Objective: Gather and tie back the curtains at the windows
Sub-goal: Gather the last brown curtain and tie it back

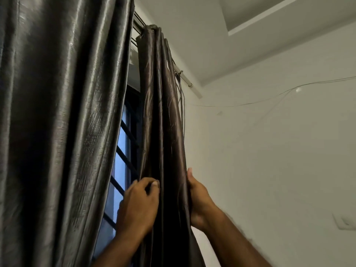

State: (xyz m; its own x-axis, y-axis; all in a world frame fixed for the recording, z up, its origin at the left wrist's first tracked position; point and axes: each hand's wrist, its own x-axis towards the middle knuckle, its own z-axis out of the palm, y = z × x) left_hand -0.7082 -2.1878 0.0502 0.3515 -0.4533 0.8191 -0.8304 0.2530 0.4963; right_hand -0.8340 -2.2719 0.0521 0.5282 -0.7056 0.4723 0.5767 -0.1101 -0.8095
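Satin-sheened brown cloth, the gathered curtain [163,132], hangs in tight upright folds between the two hands; the left hand [137,207] is curled on its left edge, fingertips and thumb pinching the outer folds; the right hand [198,201] clasps its right edge, thumb pointing up along the cloth and the palm wrapped round the bunch, though the fingers behind the fabric are hidden. Both hands hold at about the same height, with the bundle squeezed narrow between them.

Above the grip the curtain rises to the curtain rod [139,21], where its top is bunched close; just right of that bunch thin cords [182,97] dangle beside the fabric, and the white rod end [187,79] juts toward the corner of the wall. Left of the left hand, past a strip of window bars [125,149] with blue light behind them, hangs the grey curtain [57,122], broad and loosely pleated, apart from both hands. Right of the right hand is pale wall; a thin wire [269,97] runs across it well above the grip, and a wall switch [344,222] sits far out at the frame's edge.
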